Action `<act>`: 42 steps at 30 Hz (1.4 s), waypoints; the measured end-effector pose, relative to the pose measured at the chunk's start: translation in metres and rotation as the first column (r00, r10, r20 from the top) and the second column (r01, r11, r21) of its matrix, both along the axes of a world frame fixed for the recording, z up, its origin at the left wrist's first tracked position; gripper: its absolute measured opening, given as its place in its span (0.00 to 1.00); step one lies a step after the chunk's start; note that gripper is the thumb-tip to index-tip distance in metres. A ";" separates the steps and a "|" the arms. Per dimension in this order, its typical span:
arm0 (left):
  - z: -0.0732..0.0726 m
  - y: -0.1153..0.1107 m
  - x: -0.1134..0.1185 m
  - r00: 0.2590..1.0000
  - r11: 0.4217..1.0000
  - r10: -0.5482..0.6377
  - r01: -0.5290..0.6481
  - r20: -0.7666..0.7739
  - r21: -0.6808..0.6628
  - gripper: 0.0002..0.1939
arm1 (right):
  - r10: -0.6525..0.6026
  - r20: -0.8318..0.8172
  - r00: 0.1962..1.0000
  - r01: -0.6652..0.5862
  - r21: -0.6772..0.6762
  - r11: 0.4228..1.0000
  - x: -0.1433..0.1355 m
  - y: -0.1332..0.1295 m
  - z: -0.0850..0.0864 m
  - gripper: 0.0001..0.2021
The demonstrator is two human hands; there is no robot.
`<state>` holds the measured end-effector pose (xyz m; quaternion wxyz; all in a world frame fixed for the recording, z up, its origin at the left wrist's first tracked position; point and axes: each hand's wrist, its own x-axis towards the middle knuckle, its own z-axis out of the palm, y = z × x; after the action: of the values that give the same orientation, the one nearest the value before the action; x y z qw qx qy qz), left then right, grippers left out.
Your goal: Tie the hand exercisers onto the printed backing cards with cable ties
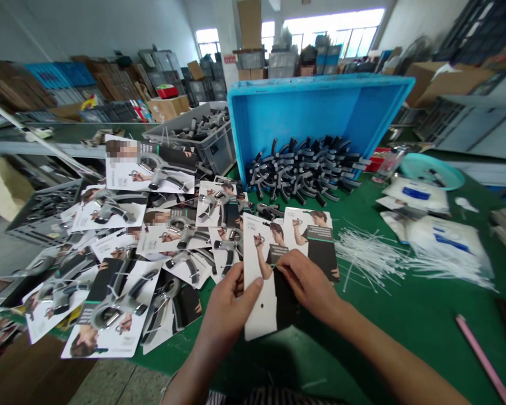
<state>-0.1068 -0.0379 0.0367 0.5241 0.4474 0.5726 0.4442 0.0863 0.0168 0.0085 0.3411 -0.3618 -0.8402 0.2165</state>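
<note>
Watching from afar through the head camera, I see the left hand (227, 304) gripping a printed card (256, 259), thumb across its face and fingers behind its left edge. The card is above the near edge of the green tabletop (362, 349). The right hand (306, 281) meets its right side with fingertips drawn together; I cannot tell whether they pinch the card or something thin against it. To my right, a pink stick (484, 357) lies on the green. To my left, a heap of carded hand grips (118, 298) spreads in overlapping layers, grey-and-black handles upon white cards. Just beyond the held card lies a second card (314, 236), and right of that, a loose fan of white cable ties (369, 256), with plastic bags (447, 239) alongside. Farther out, I make out a blue bin (247, 121), its open side facing me, with loose grips (306, 171) massed at its mouth. Behind it, a person's head (307, 59) shows above the rim, with bright windows (337, 28) beyond.
</note>
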 end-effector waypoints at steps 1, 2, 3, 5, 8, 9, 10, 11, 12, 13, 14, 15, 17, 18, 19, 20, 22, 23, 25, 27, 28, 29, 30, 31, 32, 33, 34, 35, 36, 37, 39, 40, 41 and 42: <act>-0.005 0.003 -0.004 1.000 0.999 0.024 -0.024 0.001 -0.023 0.20 | -0.015 -0.008 1.000 0.015 0.012 1.000 0.001 -0.001 0.002 0.06; -0.011 0.007 -0.007 0.999 0.998 0.040 -0.039 0.017 -0.042 0.19 | -0.040 -0.022 0.999 0.041 0.024 0.999 0.005 -0.001 0.004 0.06; -0.017 0.010 -0.008 0.998 0.997 0.043 -0.040 0.053 -0.061 0.19 | -0.068 -0.032 0.997 0.069 0.031 0.997 0.010 -0.002 0.005 0.06; -0.029 0.018 -0.005 0.989 0.995 0.017 -0.002 0.148 -0.095 0.19 | -0.118 -0.027 0.993 0.118 0.019 0.993 0.028 -0.005 0.005 0.06; -0.043 0.027 0.009 0.975 0.993 0.000 0.026 0.222 -0.114 0.20 | -0.275 0.026 0.961 0.275 -0.009 0.961 0.079 -0.008 -0.007 0.08; -0.047 0.030 0.014 0.975 0.993 0.007 0.019 0.224 -0.113 0.21 | -0.380 0.045 0.924 0.381 -0.015 0.924 0.101 -0.010 -0.015 0.10; -0.050 0.033 0.019 0.975 0.994 0.015 0.010 0.222 -0.109 0.21 | -0.489 0.069 0.870 0.491 -0.016 0.871 0.122 -0.011 -0.023 0.10; -0.053 0.036 0.022 0.975 0.994 0.019 0.005 0.220 -0.105 0.21 | -0.550 0.103 0.828 0.553 0.008 0.833 0.143 -0.012 -0.032 0.10; -0.055 0.039 0.025 0.976 0.995 0.019 0.004 0.218 -0.103 0.20 | -0.553 0.159 0.818 0.555 0.033 0.831 0.160 -0.014 -0.040 0.10; -0.057 0.042 0.027 0.976 0.995 0.016 0.006 0.216 -0.102 0.20 | -0.519 0.222 0.825 0.524 0.044 0.851 0.174 -0.015 -0.049 0.10; -0.059 0.045 0.028 0.976 0.995 0.014 0.008 0.216 -0.102 0.19 | -0.457 0.294 0.840 0.466 0.042 0.884 0.182 -0.016 -0.056 0.11; -0.060 0.046 0.029 0.976 0.995 0.012 0.011 0.216 -0.102 0.19 | -0.386 0.372 0.844 0.403 0.036 0.915 0.185 -0.016 -0.063 0.12; -0.061 0.047 0.031 0.978 0.995 0.012 0.010 0.209 -0.104 0.19 | -0.268 0.501 0.823 0.302 0.014 0.953 0.180 -0.013 -0.074 0.12; -0.060 0.046 0.031 0.979 0.995 0.007 0.014 0.203 -0.099 0.19 | -0.236 0.541 0.807 0.276 0.008 0.961 0.174 -0.009 -0.079 0.11; -0.060 0.043 0.030 0.980 0.996 -0.009 0.027 0.199 -0.090 0.19 | -0.217 0.564 0.797 0.261 0.003 0.965 0.169 -0.004 -0.083 0.10; -0.058 0.040 0.029 0.980 0.996 -0.038 0.054 0.197 -0.077 0.20 | -0.205 0.571 0.795 0.252 -0.002 0.968 0.165 0.002 -0.086 0.10; -0.056 0.031 0.025 0.986 0.995 -0.101 0.103 0.129 -0.009 0.23 | -0.201 0.554 0.808 0.246 -0.007 0.969 0.166 0.018 -0.088 0.10; -0.055 0.027 0.021 0.994 0.994 -0.102 0.101 0.033 0.052 0.23 | -0.205 0.543 0.815 0.247 -0.006 0.969 0.171 0.026 -0.086 0.10; -0.052 0.018 0.012 0.972 0.976 0.016 0.035 -0.233 0.215 0.22 | -0.260 0.510 0.820 0.288 0.024 0.957 0.185 0.041 -0.075 0.10; -0.047 0.011 0.006 0.885 0.926 0.209 -0.042 -0.417 0.375 0.19 | -0.420 0.405 0.812 0.419 0.096 0.903 0.198 0.046 -0.053 0.12; -0.043 0.007 0.005 0.857 0.901 0.269 -0.063 -0.439 0.428 0.16 | -0.535 0.291 0.793 0.525 0.120 0.843 0.200 0.044 -0.039 0.12; -0.039 0.004 0.006 0.856 0.886 0.288 -0.067 -0.429 0.460 0.14 | -0.625 0.163 0.764 0.617 0.101 0.781 0.197 0.037 -0.024 0.11; -0.034 0.002 0.010 0.876 0.879 0.264 -0.046 -0.403 0.475 0.12 | -0.675 0.055 0.736 0.675 0.017 0.737 0.189 0.026 -0.010 0.11; -0.029 -0.001 0.017 0.908 0.880 0.201 -0.002 -0.368 0.475 0.11 | -0.644 -0.004 0.765 0.636 -0.155 0.756 0.176 0.013 0.003 0.12; -0.025 -0.004 0.025 0.939 0.885 0.104 0.063 -0.327 0.461 0.11 | -0.537 -0.052 0.842 0.482 -0.374 0.792 0.159 -0.002 0.012 0.12; -0.021 -0.006 0.034 0.961 0.891 -0.015 0.139 -0.278 0.432 0.11 | -0.393 -0.116 0.912 0.259 -0.580 0.772 0.140 -0.017 0.019 0.12; -0.019 -0.008 0.043 0.967 0.897 -0.137 0.213 -0.215 0.388 0.11 | -0.250 -0.191 0.949 0.028 -0.741 0.671 0.121 -0.030 0.022 0.12; -0.018 -0.010 0.051 0.962 0.901 -0.236 0.269 -0.136 0.340 0.12 | -0.157 -0.279 0.947 -0.155 -0.830 0.536 0.102 -0.042 0.022 0.13; -0.019 -0.011 0.057 0.952 0.909 -0.302 0.302 -0.046 0.288 0.12 | -0.141 -0.374 0.917 -0.282 -0.856 0.433 0.086 -0.050 0.019 0.13; -0.020 -0.012 0.060 0.941 0.919 -0.334 0.314 0.051 0.237 0.13 | -0.159 -0.450 0.879 -0.382 -0.863 0.332 0.073 -0.056 0.015 0.13; -0.024 -0.014 0.060 0.913 0.941 -0.334 0.307 0.233 0.144 0.13 | -0.243 -0.554 0.796 -0.520 -0.832 0.191 0.057 -0.059 0.004 0.11; -0.026 -0.015 0.057 0.898 0.948 -0.318 0.299 0.305 0.107 0.13 | -0.277 -0.584 0.763 -0.570 -0.810 0.139 0.052 -0.058 -0.001 0.11; -0.027 -0.017 0.053 0.881 0.952 -0.304 0.295 0.361 0.082 0.12 | -0.295 -0.608 0.737 -0.610 -0.786 0.098 0.049 -0.056 -0.004 0.10; -0.028 -0.018 0.049 0.868 0.953 -0.296 0.294 0.399 0.067 0.12 | -0.298 -0.628 0.718 -0.641 -0.765 0.068 0.047 -0.053 -0.007 0.10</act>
<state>-0.0577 -0.0555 0.0090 0.6918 0.4290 0.3757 0.4430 0.1337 -0.0366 0.0015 0.2423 -0.2723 -0.3224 0.8736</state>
